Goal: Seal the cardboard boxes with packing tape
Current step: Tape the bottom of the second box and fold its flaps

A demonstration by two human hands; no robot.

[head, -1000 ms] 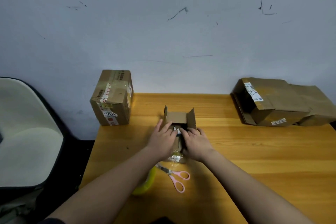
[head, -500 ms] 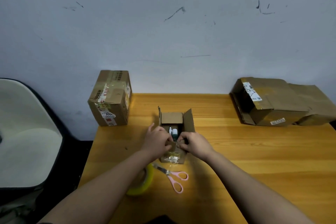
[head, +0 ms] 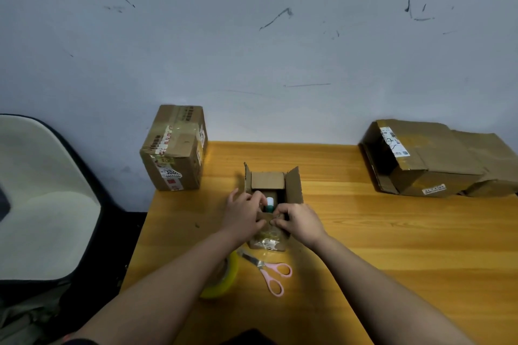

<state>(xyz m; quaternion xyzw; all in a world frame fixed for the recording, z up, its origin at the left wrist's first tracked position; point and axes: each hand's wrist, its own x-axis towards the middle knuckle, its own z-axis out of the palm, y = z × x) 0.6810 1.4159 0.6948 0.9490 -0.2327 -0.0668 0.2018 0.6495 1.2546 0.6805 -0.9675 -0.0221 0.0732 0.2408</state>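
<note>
A small cardboard box [head: 293, 187] stands open in the middle of the wooden table [head: 392, 232], its far and side flaps up. A white and green bottle [head: 270, 203] shows inside it. My left hand [head: 244, 214] and my right hand [head: 298, 220] both grip the box's near flap at its front edge, fingers curled over it. A yellow roll of packing tape [head: 224, 279] lies just in front, partly hidden under my left forearm. Pink-handled scissors [head: 270, 272] lie beside the roll.
A taped cardboard box [head: 175, 148] stands at the table's far left corner. A larger, crumpled cardboard box [head: 437, 159] lies at the far right against the wall. A chair [head: 42, 196] stands left of the table.
The side flaps have swung open, and the bottle inside now shows. Both hands have drawn back from the top of the box to its near flap.
</note>
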